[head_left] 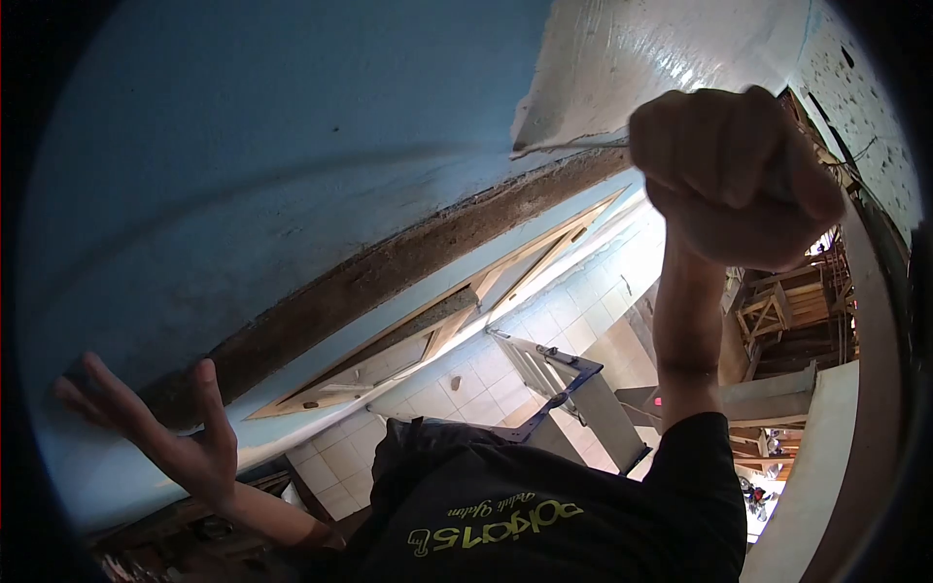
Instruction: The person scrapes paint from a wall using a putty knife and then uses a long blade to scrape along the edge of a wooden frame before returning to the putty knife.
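Observation:
My right hand (731, 170) is raised at the upper right, closed in a fist with the knuckles toward me. What it grips is hidden behind the fingers, and I cannot tell its kind. Beside it is a shiny, whitish patch (661, 53) on the blue wall (321, 87), with a ragged left border and a thin dark line along its lower edge. Down at the left, my left hand (194, 447) is open, fingers spread, overlapping the blue wall and the end of a rough brown beam (389, 272). Nothing shows in that hand.
Below me stands a folding ladder (583, 398) with blue fittings on a tiled floor (486, 379). Wooden frames (437, 321) run along the wall beneath the beam. Stacked timber (797, 301) lies at the right, near a pale post (816, 466). My black shirt (544, 505) fills the bottom.

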Demonstrator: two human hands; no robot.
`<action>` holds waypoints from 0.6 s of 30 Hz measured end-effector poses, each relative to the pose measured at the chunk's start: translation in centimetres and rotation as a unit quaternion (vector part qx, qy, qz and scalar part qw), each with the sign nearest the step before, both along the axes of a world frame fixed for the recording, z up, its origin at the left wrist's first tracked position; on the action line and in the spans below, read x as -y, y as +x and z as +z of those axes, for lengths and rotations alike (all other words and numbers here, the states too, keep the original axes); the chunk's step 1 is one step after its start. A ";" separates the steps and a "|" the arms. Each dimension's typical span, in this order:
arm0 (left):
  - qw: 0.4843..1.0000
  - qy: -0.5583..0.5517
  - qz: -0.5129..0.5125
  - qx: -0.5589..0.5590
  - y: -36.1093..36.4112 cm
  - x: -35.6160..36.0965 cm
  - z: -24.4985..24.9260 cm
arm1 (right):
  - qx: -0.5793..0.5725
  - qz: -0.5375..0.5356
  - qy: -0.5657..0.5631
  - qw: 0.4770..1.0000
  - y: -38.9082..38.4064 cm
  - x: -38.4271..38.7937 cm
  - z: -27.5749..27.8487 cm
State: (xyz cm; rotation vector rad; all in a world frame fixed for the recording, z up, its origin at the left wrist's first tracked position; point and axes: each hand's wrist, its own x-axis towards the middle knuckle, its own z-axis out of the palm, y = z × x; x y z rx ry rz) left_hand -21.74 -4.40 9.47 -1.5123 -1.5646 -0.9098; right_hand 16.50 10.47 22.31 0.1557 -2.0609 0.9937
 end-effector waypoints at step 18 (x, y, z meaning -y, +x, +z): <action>1.000 -0.004 -0.007 0.019 0.6 0.1 0.2 | 0.085 -0.023 0.012 0.996 -1.0 0.6 0.3</action>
